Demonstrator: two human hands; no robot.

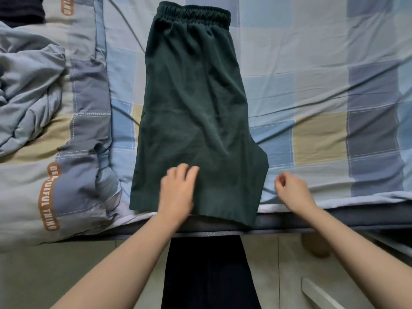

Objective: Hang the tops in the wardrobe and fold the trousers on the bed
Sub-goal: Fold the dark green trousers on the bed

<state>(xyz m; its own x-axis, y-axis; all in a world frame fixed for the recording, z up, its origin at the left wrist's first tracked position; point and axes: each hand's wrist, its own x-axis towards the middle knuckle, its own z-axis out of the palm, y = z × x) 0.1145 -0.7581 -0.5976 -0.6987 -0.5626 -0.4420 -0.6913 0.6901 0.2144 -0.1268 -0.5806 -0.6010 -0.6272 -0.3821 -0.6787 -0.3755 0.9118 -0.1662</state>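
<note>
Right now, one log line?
shorts: flat on bed | left hand: resting on hem | right hand: off cloth, loosely curled

I see dark green shorts (196, 112) lying folded lengthwise on the checked bed (312, 90), waistband at the far end. My left hand (177, 192) rests on the near hem, fingers relaxed. My right hand (292, 189) hovers beside them, fingers loosely curled. A rumpled quilt (44, 103) lies left.

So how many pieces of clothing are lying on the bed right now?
1: dark green trousers, folded in half lengthwise mid-bed, waistband far, left hand resting on the hem end. The dark item at top left may be another; more could hide under the quilt.
</note>
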